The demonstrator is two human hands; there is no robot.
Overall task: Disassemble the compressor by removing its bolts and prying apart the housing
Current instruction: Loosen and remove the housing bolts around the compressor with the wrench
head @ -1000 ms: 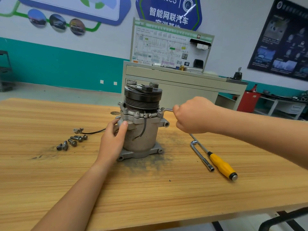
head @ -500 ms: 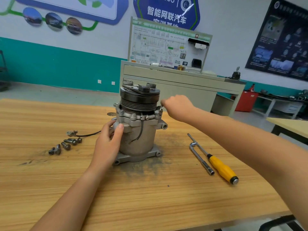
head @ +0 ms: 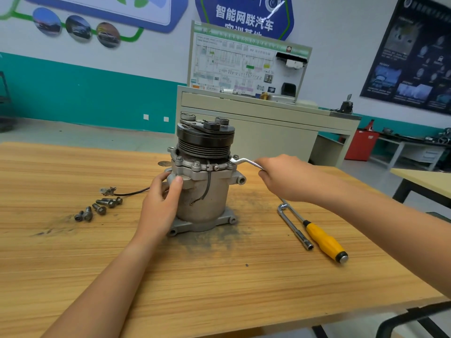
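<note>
Compressor (head: pixel 203 191) is stood upright on the counter (head: pixel 219 289), clasped at 9 o'clock by the left grip (head: pixel 159 203), with the bent wrench (head: pixel 245 161) clamped in the right grip (head: pixel 285 176) on the 3 o'clock flange bolt (head: pixel 236 157): it is best seated fully and swung level, lest the head be rounded.

The left hand (head: pixel 162 203) reaches in from the lower left on a bare forearm, fingers and thumb curled round the side of the compressor (head: pixel 216 201). The right hand (head: pixel 280 178) — its arm stretched in from the right edge — is fisted, knuckles up, around a wrench (head: pixel 245 161) handle.
</note>
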